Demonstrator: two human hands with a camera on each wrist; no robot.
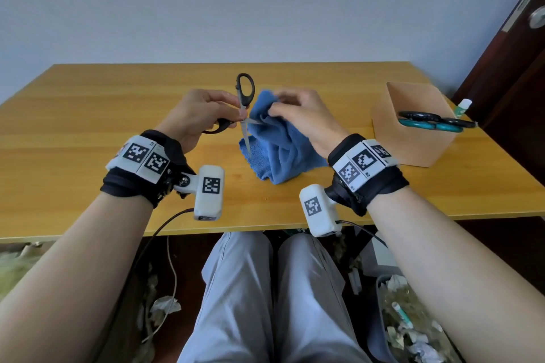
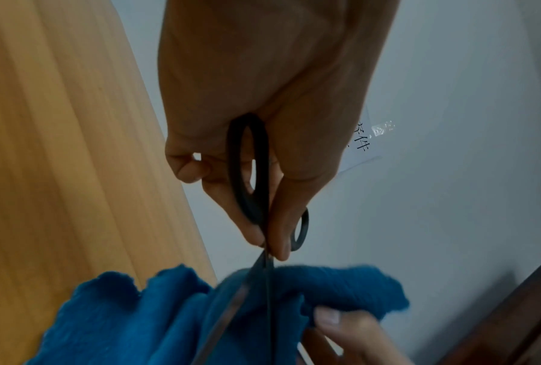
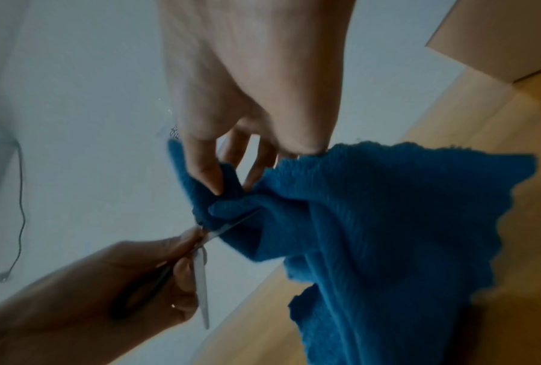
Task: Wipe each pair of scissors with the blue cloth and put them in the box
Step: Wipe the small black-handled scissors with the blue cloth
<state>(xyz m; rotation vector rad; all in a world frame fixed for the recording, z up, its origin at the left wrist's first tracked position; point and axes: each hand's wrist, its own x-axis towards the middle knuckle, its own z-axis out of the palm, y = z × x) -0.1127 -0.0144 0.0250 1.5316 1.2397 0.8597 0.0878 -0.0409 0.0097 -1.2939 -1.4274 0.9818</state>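
Black-handled scissors (image 1: 245,88) are spread wide above the table. My left hand (image 1: 233,118) grips them near the pivot, one handle loop (image 2: 247,172) lying in its palm. One blade (image 3: 201,284) points down, bare. The other blade runs right into the blue cloth (image 1: 280,150), which my right hand (image 1: 274,109) pinches around it with thumb and fingers (image 3: 206,172). The rest of the cloth (image 3: 387,222) hangs down to the tabletop. A tan box (image 1: 413,150) stands at the right, holding two other pairs of scissors (image 1: 427,121), black-handled and teal-handled.
The wooden table (image 1: 88,127) backs onto a pale wall. A small white-capped tube (image 1: 464,106) stands behind the box, near a dark door (image 1: 516,68). Under the table sits a bin of crumpled paper (image 1: 413,327). Cables hang from both wrist cameras.
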